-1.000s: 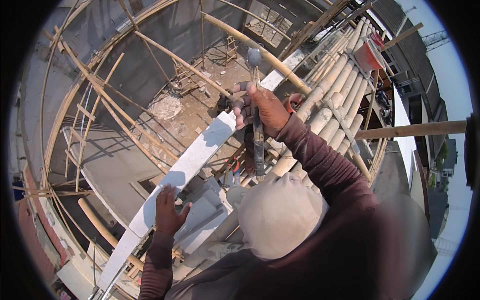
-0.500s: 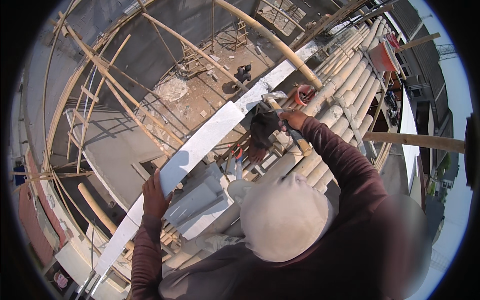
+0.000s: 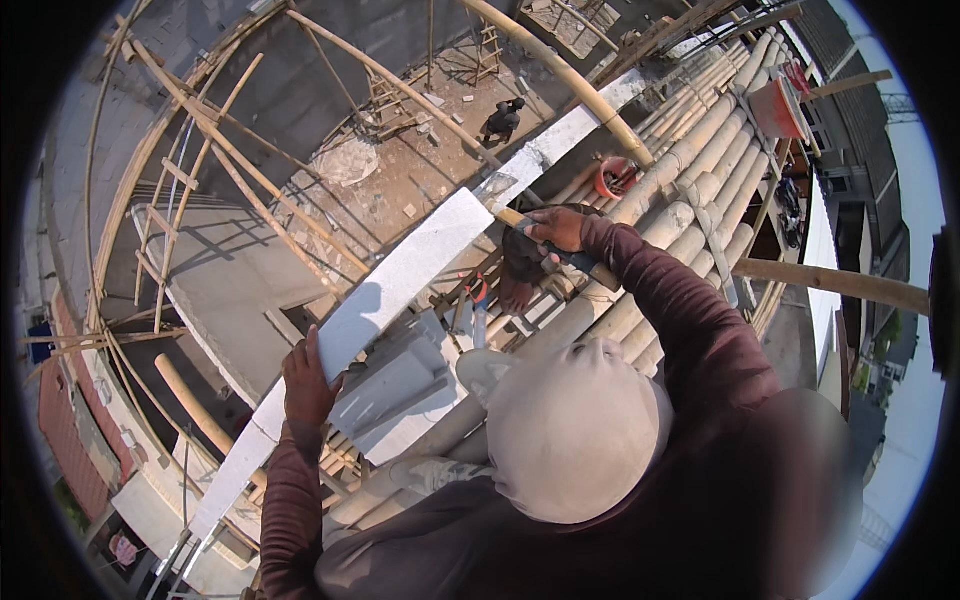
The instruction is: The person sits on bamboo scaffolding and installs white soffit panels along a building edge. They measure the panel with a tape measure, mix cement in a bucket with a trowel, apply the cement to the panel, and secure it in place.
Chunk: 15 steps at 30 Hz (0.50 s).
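Note:
My right hand is closed round the dark-and-pale handle of a hammer; its metal head lies at the near white block's upper end. My left hand grips the side of that long white block, part of a row along the ledge. Just beyond my right hand, a dark-clothed leg ends in a bare foot. A red-handled tool stands between the block and the bamboo poles. More pale slabs lie beside my left hand. A pale, rounded cloth-covered shape fills the lower middle.
Bamboo poles form a platform on the right, with a small red bucket and a larger one. A timber juts rightward. Scaffolding crosses the left over a drop, where a person is on the ground below.
My right hand has lowered the hammer from upright to the block's end. My left hand has shifted left onto the block's side and closed on it. The person below has come into clearer view.

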Available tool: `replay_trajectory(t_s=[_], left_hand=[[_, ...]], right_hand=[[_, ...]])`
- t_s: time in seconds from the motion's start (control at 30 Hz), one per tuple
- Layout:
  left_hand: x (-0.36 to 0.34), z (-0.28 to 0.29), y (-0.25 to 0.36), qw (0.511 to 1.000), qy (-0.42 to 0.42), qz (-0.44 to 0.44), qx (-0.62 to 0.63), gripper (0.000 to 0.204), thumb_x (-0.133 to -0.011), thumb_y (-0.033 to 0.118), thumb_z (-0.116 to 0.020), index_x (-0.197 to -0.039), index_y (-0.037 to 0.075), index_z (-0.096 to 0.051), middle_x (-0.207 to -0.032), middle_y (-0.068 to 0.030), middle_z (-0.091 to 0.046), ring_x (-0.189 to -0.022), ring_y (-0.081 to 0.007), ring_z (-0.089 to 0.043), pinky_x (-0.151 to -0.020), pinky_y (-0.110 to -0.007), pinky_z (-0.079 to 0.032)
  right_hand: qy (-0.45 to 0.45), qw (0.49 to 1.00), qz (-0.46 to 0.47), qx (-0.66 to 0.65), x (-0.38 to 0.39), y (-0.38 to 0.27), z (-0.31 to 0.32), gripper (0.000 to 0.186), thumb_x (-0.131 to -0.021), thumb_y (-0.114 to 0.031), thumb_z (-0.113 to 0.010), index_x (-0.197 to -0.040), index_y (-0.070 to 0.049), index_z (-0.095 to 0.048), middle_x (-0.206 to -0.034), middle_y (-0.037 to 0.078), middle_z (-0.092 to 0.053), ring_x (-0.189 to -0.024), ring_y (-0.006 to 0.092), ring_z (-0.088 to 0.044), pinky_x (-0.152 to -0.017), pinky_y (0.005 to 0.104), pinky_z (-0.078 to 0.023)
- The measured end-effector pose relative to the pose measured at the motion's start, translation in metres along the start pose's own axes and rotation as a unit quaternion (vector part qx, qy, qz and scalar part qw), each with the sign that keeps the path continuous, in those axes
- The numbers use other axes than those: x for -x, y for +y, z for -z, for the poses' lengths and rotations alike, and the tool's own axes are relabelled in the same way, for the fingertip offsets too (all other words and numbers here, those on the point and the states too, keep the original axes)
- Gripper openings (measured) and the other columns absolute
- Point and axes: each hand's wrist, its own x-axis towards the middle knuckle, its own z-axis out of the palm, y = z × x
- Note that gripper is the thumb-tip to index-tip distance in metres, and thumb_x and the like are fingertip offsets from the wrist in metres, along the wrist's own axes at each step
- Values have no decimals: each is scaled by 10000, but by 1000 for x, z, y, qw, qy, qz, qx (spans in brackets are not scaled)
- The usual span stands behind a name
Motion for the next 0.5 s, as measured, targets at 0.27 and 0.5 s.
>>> replay_trajectory(t_s=[0.27, 0.5], left_hand=[[-2, 3, 4, 1000, -15, 15, 10, 1025, -732, 212, -831, -1535, 56, -212, -1294, -218, -450, -1181, -404, -458, -1047, -489, -384], [1, 3, 2, 999, -34, 23, 4, 1050, -729, 213, -836, -1543, 63, -189, -1326, -226, -437, -1219, -411, -444, -1066, -495, -372]], right_hand=[[200, 970, -31, -133, 12, 9, 3, 444, -1003, -309, -527, -1345, -28, -514, -763, 72, -631, -538, 129, -588, -471, 301, -501], [46, 998, 4, -30, 10, -3, 2, 454, -1007, -302, -524, -1362, -21, -494, -754, 62, -653, -509, 115, -590, -475, 277, -505]])
